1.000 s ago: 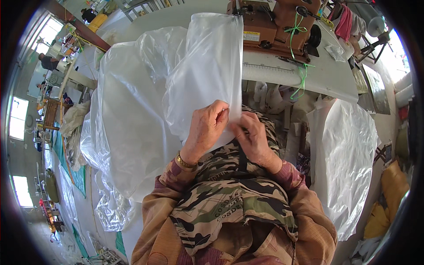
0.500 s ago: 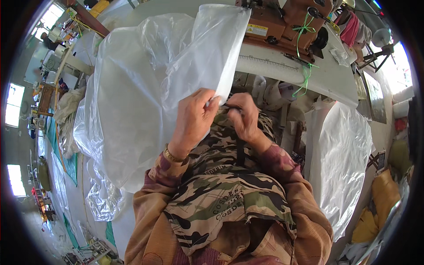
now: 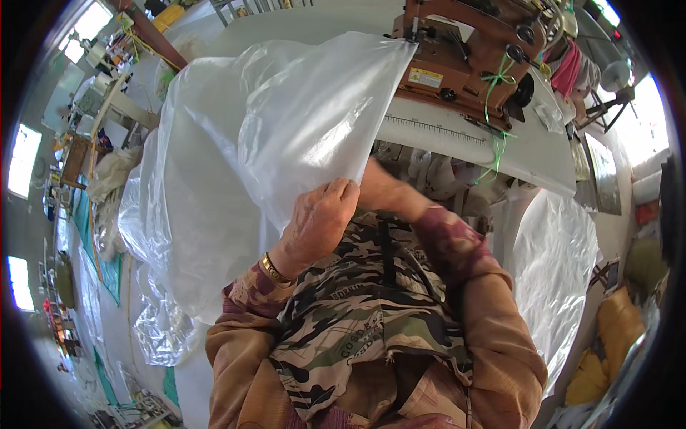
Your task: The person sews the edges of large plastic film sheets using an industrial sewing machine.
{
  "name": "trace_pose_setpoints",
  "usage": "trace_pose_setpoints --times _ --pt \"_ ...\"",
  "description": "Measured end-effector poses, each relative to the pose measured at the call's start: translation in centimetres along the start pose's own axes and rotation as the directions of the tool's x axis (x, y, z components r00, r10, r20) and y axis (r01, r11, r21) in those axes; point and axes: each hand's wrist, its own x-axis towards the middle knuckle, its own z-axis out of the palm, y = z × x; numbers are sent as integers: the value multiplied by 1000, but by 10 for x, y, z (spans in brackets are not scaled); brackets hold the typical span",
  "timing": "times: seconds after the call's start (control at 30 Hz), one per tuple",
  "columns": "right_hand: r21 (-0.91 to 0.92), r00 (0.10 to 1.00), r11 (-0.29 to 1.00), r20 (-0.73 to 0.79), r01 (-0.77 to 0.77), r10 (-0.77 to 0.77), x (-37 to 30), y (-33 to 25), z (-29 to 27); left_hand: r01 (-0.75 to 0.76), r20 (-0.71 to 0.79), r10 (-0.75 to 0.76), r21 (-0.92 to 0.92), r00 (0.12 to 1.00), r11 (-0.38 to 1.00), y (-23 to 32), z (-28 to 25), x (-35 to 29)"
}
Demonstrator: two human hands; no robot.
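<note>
While I'm watching this over the remote feed, the right hand (image 3: 376,187) is the big change: half a second back it was showing in front, knuckles up beside the left; now it's reaching across behind the edge of the clear plastic sheet (image 3: 321,121). It's blurring, and the sheet and the other hand are covering its fingers, so I'm not able to tell whether they're gripping or loose.

The left hand (image 3: 318,220) is keeping its place at the near end of that edge, fingers curling closed and pinching the film. The sheet is lying over the left of the table (image 3: 550,154), its far corner sitting right at the front of the brown sewing machine (image 3: 457,68). I'm also noting the edge: it was hanging as a pale folded band, and now it's running as a straighter, tighter diagonal from the pinch up to the machine.

For the work in hand, I'm reading this as regripping or straightening the edge, with the left hand anchoring; that's my judgement. A slip of that pinch would probably be letting the line go slack. A second plastic sheet (image 3: 554,264) is hanging at the right, untouched.
</note>
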Motion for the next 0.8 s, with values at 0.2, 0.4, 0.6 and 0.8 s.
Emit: trace_pose_setpoints --times 0.2,0.4,0.6,0.8 --pt "-420 977 904 -212 -84 -7 5 44 -120 81 -28 -82 -18 996 997 2 7 -7" --pt "-642 984 748 75 170 -159 42 76 -161 101 -48 -104 -63 993 993 5 10 -7" --pt "-647 955 705 241 290 -172 66 88 -166 154 -40 -157 -73 987 985 7 10 -9" --pt "-632 933 695 313 342 -175 74 103 -178 201 -146 -221 -144 964 969 6 10 -7"
